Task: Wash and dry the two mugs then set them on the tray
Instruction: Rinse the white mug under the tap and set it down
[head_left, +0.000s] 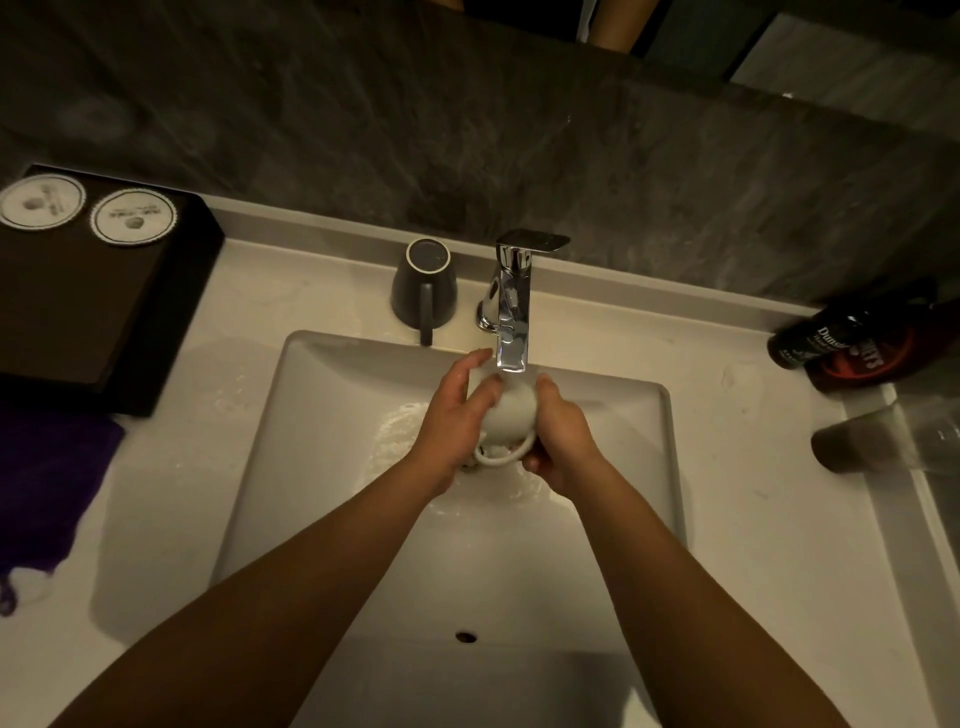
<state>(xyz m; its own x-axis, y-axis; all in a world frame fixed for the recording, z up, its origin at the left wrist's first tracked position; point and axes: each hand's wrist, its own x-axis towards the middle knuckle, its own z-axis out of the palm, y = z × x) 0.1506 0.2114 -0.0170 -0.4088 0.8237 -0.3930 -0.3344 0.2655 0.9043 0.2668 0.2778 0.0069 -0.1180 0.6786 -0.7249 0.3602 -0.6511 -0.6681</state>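
White mug (511, 410) is smooth glazed ceramic, tipped on its side right under the chrome faucet (511, 306), over the squarish white sink (322, 415). Right hand (561, 441) is curled round it by the loop handle. Left hand (457, 410) lies loosely spread against its side. The grey mug (423, 286), matte and tapered, stands upside down on the pale counter (753, 467) just beside the faucet. The black boxy tray (62, 312) at left holds two frilly round paper discs (134, 215).
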